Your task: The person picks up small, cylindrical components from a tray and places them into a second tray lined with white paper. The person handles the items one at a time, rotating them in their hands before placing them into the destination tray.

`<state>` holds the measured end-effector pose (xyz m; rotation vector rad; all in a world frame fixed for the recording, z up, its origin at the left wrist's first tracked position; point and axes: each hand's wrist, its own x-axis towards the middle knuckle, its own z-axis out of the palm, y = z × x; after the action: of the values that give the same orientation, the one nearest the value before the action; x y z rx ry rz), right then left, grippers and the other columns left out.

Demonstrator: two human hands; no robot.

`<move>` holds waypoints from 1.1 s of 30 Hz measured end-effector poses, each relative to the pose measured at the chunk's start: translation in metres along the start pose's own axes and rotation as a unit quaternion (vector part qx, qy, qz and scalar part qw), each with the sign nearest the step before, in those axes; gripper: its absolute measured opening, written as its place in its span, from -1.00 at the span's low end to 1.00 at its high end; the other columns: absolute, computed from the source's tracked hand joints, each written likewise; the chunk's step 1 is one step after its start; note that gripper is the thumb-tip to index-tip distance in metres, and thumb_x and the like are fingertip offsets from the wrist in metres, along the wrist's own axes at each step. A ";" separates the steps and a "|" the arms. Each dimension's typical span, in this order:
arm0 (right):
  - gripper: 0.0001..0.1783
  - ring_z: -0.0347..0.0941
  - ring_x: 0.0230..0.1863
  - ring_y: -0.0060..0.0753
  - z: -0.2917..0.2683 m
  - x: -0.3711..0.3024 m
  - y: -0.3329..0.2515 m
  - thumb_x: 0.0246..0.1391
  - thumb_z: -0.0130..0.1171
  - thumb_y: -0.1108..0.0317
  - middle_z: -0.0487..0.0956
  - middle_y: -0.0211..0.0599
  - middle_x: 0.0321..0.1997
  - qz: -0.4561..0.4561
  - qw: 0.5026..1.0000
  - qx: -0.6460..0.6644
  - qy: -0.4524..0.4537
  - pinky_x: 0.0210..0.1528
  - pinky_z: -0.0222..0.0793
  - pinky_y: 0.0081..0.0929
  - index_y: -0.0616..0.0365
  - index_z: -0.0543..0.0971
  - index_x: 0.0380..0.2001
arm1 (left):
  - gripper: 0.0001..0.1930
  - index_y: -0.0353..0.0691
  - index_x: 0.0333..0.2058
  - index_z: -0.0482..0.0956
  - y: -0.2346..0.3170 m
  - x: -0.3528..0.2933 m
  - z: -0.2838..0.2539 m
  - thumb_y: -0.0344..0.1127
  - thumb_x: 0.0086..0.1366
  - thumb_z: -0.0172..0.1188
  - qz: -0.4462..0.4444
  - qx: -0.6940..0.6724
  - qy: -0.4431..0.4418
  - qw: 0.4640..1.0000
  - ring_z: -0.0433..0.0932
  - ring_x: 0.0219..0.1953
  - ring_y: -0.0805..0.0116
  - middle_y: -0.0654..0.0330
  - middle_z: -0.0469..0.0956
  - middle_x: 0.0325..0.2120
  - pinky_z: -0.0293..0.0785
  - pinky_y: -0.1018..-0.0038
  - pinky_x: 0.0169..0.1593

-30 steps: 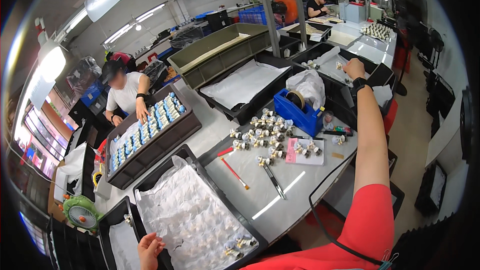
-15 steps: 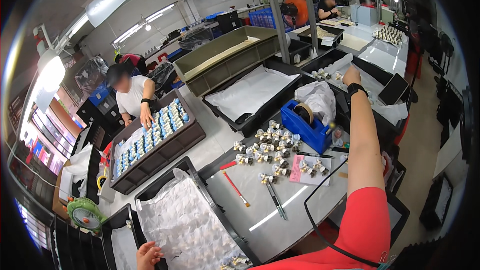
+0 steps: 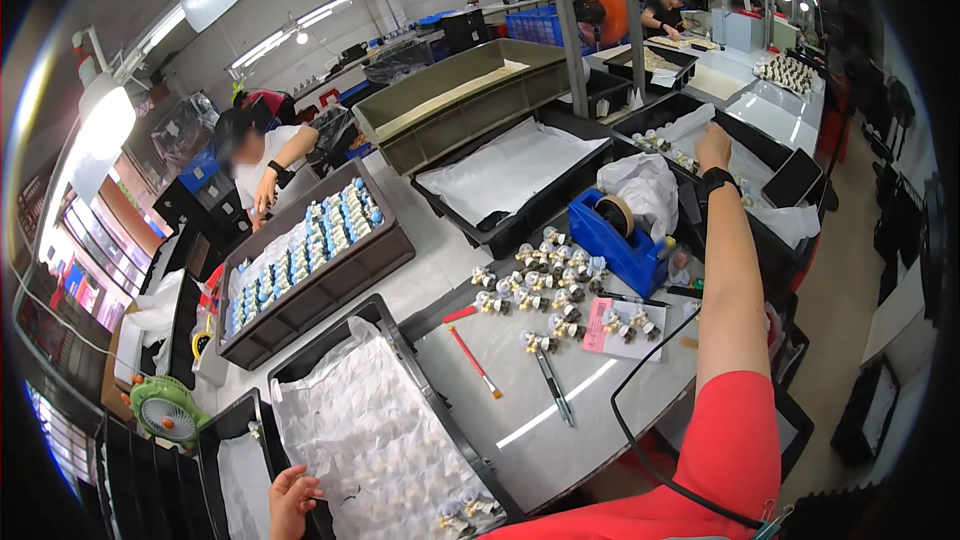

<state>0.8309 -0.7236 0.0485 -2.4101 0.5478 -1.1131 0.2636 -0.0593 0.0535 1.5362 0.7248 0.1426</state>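
Observation:
My right arm reaches far forward into a black tray [image 3: 735, 110] lined with white sheet, which holds small figurines [image 3: 655, 140]. The right hand [image 3: 714, 147] is closed above the liner beside that row, and whatever its fingers hold is hidden. Low at the left, my left hand [image 3: 292, 502] hovers by the edge of a near black tray [image 3: 400, 370], its fingers loosely bent, apart and holding nothing. White sheet lines this tray too, with several figurines [image 3: 470, 508] at its near corner. A cluster of small pale figurines with dark bases [image 3: 545, 275] stands on the table between my hands.
Beside the cluster are a blue tape dispenser [image 3: 615, 250], a pink-and-white pad [image 3: 625, 328], a pen [image 3: 553, 390] and a red-handled brush [image 3: 475, 362]. A black cable [image 3: 617, 410] loops across the table edge. Across from me, a co-worker [image 3: 265, 165] stands at a brown crate [image 3: 320, 280] of blue-and-white pieces.
The co-worker's hand has drawn back from the rows of pieces toward the crate's far edge. My hands keep nearly the same places; the whole view has shifted slightly.

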 end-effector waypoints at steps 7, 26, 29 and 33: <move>-0.72 0.51 -0.25 -0.52 -0.035 -0.021 -0.110 0.08 0.15 0.33 0.61 -0.38 -0.23 -0.113 0.888 0.406 -0.183 -0.20 0.40 -0.58 0.18 0.56 -0.13 | -0.61 -0.27 -0.03 0.37 -0.014 0.008 -0.013 -0.28 0.19 0.18 0.000 0.039 -0.007 0.999 0.52 -0.42 0.50 0.24 0.54 -0.39 0.36 0.65 -0.42; -0.60 0.49 -0.20 0.01 -0.263 -0.445 -0.278 -0.13 0.25 0.36 0.55 0.01 -0.30 -0.615 0.329 0.128 -0.705 -0.18 0.39 -0.22 0.33 0.45 -0.20 | -0.56 -0.23 0.09 0.38 0.022 -0.002 0.005 -0.26 0.26 0.16 0.078 0.193 -0.319 0.925 0.44 -0.10 0.51 0.20 0.46 -0.12 0.37 0.55 -0.03; -0.50 0.45 -0.16 0.06 -0.261 -0.469 -0.263 -0.23 0.31 0.38 0.50 0.02 -0.26 -0.646 0.351 0.109 -0.669 -0.17 0.37 -0.19 0.33 0.39 -0.18 | -0.56 -0.21 0.09 0.38 0.025 -0.009 0.008 -0.24 0.26 0.16 0.110 0.195 -0.356 0.907 0.44 -0.10 0.52 0.20 0.47 -0.13 0.37 0.56 -0.03; -0.41 0.43 -0.17 0.05 -0.260 -0.482 -0.269 -0.27 0.34 0.38 0.48 -0.02 -0.27 -0.636 0.366 0.048 -0.678 -0.13 0.34 -0.22 0.28 0.36 -0.11 | -0.57 -0.20 0.08 0.39 0.022 -0.011 0.006 -0.25 0.25 0.16 0.131 0.168 -0.372 0.904 0.45 -0.09 0.51 0.18 0.49 -0.15 0.37 0.56 -0.03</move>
<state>0.3842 -0.3075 0.0487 -2.2169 -2.0260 0.9331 0.2661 -0.0686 0.0773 1.8354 -0.0781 -0.3784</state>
